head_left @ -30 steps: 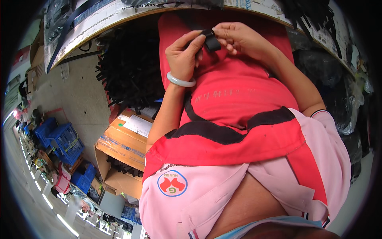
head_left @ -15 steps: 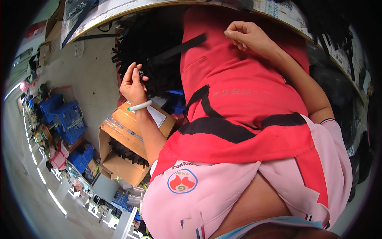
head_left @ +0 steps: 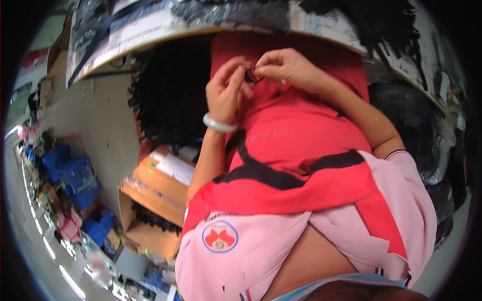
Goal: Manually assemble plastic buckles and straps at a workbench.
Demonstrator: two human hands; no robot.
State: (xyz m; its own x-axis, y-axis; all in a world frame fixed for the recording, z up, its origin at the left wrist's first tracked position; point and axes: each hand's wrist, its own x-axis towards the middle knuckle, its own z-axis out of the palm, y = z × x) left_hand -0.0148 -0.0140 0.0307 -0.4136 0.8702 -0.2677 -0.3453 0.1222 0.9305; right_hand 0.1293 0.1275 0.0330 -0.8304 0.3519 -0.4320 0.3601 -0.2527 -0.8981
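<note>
Both hands pinch small black part (head_left: 252,76): left hand (head_left: 227,93), right hand (head_left: 288,67).

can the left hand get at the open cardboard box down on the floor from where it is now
Probably yes: the left hand is up at the small black part with the right hand, but nothing visibly blocks a reach down to the cardboard box.

Matt red cloth apron (head_left: 296,135), smooth glossy bangle (head_left: 219,124).

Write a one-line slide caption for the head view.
Both hands, left hand and right hand, pinch a small black part together above a red apron.
</note>
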